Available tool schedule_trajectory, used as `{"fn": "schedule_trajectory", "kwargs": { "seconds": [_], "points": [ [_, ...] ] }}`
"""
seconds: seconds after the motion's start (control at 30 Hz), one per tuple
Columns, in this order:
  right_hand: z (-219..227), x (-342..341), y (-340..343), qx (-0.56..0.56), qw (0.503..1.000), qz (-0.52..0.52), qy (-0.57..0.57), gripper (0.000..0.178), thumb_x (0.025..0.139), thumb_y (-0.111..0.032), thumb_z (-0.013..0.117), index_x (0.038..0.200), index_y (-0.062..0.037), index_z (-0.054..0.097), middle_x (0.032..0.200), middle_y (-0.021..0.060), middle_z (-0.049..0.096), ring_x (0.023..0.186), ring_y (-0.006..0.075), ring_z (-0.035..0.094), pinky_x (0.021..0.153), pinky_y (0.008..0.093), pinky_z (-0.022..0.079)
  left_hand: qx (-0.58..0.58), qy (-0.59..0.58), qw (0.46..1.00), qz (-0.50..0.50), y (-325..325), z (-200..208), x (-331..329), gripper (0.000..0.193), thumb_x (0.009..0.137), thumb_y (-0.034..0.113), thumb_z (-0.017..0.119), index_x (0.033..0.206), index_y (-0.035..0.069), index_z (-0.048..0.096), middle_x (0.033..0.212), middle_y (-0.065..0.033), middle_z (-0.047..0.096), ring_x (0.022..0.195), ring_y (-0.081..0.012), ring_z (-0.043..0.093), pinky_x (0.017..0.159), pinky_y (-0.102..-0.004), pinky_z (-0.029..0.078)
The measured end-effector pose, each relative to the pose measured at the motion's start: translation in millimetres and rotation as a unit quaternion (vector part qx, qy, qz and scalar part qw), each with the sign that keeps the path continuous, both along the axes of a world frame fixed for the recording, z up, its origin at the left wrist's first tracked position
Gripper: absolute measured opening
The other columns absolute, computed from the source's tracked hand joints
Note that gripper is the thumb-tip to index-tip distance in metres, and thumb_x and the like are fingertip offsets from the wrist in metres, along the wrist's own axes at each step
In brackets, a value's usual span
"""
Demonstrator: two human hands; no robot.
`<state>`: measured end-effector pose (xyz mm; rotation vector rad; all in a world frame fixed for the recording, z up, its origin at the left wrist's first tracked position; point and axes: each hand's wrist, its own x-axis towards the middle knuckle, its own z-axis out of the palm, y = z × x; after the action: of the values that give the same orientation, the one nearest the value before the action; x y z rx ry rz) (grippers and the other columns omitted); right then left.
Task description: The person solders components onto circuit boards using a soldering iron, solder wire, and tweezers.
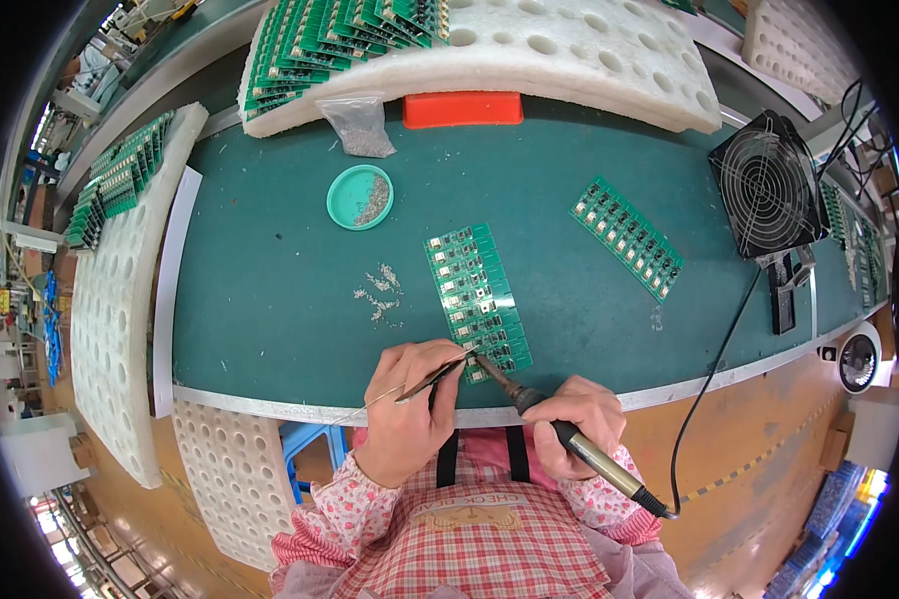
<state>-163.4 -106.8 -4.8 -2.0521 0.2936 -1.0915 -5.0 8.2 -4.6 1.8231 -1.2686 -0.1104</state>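
Observation:
A green circuit board panel with rows of small parts lies on the green bench, its near end close to my hands. My left hand is closed around black tweezers and a thin strand of solder wire, both pointing at the panel's near left part. In my right hand is a soldering iron, gripped like a pen. Its tip comes down on the near rows, close beside the tweezers' points. Whether the tip touches a joint is too small to tell.
Small loose parts lie left of the panel, below a turquoise dish. Behind are a clear bag, a red tray and a foam block with boards. Rightward are another panel, a fan and the iron's cord.

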Motion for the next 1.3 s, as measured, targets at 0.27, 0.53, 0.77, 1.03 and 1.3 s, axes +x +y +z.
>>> {"fn": "schedule_trajectory", "kwargs": {
  "seconds": [0.27,0.53,0.77,1.03,1.3],
  "points": [
    [-1.2,-7.4,3.1,0.01,0.999,-0.029,-0.028,0.014,0.077,-0.002,0.072,0.088,-0.0039,0.065,0.059,0.0054,0.059,0.046,0.0204,0.055,0.044,0.0312,0.043,-0.001,-0.002,1.0,-0.001,-0.8,1.3,-0.4,0.022,0.082,-0.007,0.068,0.102,0.003,0.064,0.098,-0.0116,0.07,0.086,-0.0307,0.065,0.076,-0.0369,0.05],
    [-0.8,-8.8,8.8,-0.021,0.99,-0.109,0.088,0.039,0.075,0.003,0.076,0.111,-0.0056,0.065,0.083,0.0104,0.061,0.069,0.0265,0.061,0.06,0.0355,0.05,0.002,-0.008,1.0,-0.001,-1.0,2.4,-1.1,0.022,0.082,-0.007,0.068,0.102,0.002,0.064,0.098,-0.0119,0.069,0.086,-0.0314,0.065,0.077,-0.0374,0.051],
    [3.0,12.7,11.7,-0.106,0.964,-0.136,0.203,0.056,0.072,-0.007,0.083,0.125,-0.0098,0.064,0.103,0.0116,0.057,0.086,0.0269,0.061,0.077,0.0385,0.049,0.0,0.01,1.0,0.0,5.4,6.0,2.5,0.021,0.082,-0.008,0.068,0.101,0.0,0.065,0.1,-0.0129,0.069,0.088,-0.0305,0.066,0.078,-0.0361,0.052],
    [6.2,27.7,9.1,-0.104,0.959,-0.145,0.22,0.056,0.076,-0.002,0.077,0.129,-0.0099,0.062,0.107,0.0117,0.059,0.09,0.0276,0.061,0.079,0.0388,0.047,0.006,0.018,0.993,0.116,26.9,4.7,30.1,0.016,0.083,-0.004,0.069,0.098,0.002,0.066,0.101,-0.0097,0.07,0.088,-0.0278,0.064,0.079,-0.0365,0.049],
    [-0.4,24.7,8.1,-0.082,0.964,-0.158,0.2,0.055,0.075,-0.002,0.079,0.127,-0.0091,0.062,0.107,0.0118,0.06,0.09,0.0288,0.061,0.08,0.0383,0.049,0.01,-0.041,0.991,0.13,21.4,1.2,41.7,0.018,0.084,-0.002,0.07,0.1,0.004,0.066,0.099,-0.0062,0.071,0.082,-0.0262,0.064,0.081,-0.0356,0.045]
  ]
}}
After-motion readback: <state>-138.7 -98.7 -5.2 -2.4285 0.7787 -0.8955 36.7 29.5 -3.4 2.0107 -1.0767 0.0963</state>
